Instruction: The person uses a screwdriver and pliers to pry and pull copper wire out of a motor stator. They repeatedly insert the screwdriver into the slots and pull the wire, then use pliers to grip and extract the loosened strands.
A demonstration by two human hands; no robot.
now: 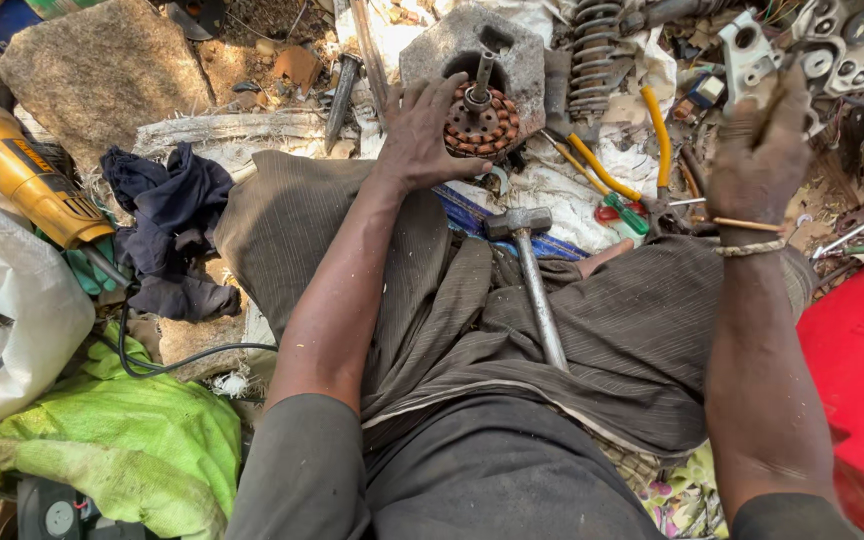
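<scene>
The motor winding [482, 122], a round copper-coloured core with a steel shaft standing up through its middle, sits on a grey stone block [430, 50] just ahead of the person's knees. The left hand [420, 135] lies against the winding's near-left side, fingers spread wide and curled over its rim, steadying rather than clasping it. The right hand [757, 160] is raised well off to the right, closed around a thin rod-like tool [774, 100] whose tip points up toward a pale metal bracket [749, 52]; how tightly it grips cannot be told from the back of the hand.

The step in hand looks like bracing the winding on the block while the tool is brought over. The next move would call for the left hand to keep the core from turning and for the tool to meet it squarely near the shaft.

Below the left hand's wrist a hammer [527, 260] rests across the lap, head toward the winding. Further left of that grip lie a dark cloth [167, 215] and a yellow grinder [22, 170]; yellow-handled pliers [632, 150] lie between the two hands.
</scene>
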